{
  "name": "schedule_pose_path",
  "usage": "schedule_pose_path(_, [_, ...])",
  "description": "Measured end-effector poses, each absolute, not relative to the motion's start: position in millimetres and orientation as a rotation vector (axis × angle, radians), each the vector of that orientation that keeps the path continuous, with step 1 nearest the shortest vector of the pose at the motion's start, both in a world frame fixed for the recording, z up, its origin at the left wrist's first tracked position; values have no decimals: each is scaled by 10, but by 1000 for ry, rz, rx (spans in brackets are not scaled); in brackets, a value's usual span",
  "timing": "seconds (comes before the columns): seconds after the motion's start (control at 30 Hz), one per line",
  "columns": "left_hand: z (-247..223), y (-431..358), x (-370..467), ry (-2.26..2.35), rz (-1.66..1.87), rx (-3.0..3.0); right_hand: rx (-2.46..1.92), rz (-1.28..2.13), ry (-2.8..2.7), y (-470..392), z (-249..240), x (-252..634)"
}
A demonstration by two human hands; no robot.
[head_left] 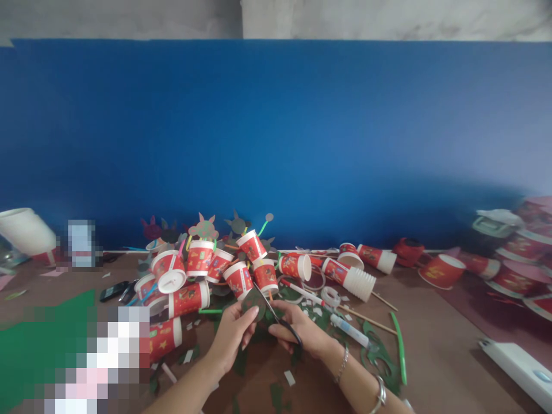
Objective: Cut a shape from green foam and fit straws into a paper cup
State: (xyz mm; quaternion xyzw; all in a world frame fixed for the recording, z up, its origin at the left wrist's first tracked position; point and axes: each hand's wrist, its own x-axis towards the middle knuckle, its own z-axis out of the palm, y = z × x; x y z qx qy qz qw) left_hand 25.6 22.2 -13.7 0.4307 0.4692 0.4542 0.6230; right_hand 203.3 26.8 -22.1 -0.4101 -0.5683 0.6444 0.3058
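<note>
Between the thumb and fingers of my left hand (235, 330) is a dark green paper piece (253, 305) with a rounded edge. My right hand (297, 329) grips black-handled scissors (276, 316), their blades pointing up and left along the paper's right side. Whether the blades touch the paper is hard to tell. Just beyond both hands lies a pile of red printed paper cups (238, 280), some with straws and paper animal heads (204, 227) attached. Green paper scraps (280, 397) lie beneath and around my hands.
A nested stack of cups (349, 278), a roll of tape (331, 296), a glue tube (350, 330) and a green strip (399, 348) lie to the right. Green paper sheets (52, 328) cover the left side. A white box (517, 368) sits at right. Behind stands a blue wall (276, 132).
</note>
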Motion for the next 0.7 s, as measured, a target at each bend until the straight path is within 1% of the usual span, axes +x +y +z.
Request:
schedule_pose_path(0.37, [-112,226,254,1069,1014,968,-1065,1788,-1483,268,-186,2029])
schedule_pose_path(0.7, [-110,225,267,1080,1031,938,-1057,1742,-1519,277,-187,2041])
